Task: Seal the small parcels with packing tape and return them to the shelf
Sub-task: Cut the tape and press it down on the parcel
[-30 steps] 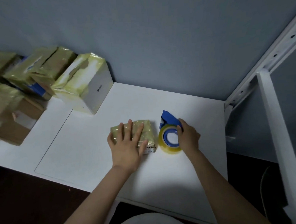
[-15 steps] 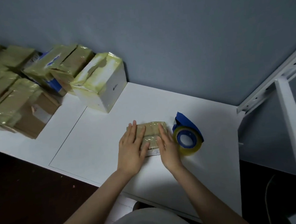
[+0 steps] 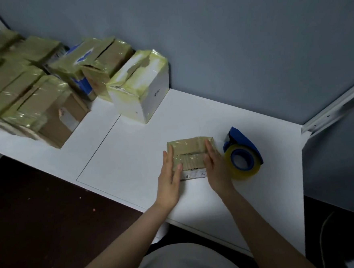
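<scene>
A small flat parcel (image 3: 191, 153) wrapped in yellowish tape lies on the white shelf board (image 3: 131, 153). My left hand (image 3: 170, 176) presses against its left side with straight fingers. My right hand (image 3: 215, 168) lies flat against its right side. Just to the right of the parcel sits a roll of clear tape in a blue dispenser (image 3: 241, 156), untouched.
A taped white box (image 3: 141, 88) stands at the back near the grey wall. Several taped cardboard parcels (image 3: 32, 91) crowd the left end of the board. A white metal frame (image 3: 333, 110) rises at the right. The dark floor (image 3: 41, 216) lies below the front edge.
My right hand left the tape dispenser and moved onto the parcel's right side. My left hand slid from the top of the parcel to its left edge.
</scene>
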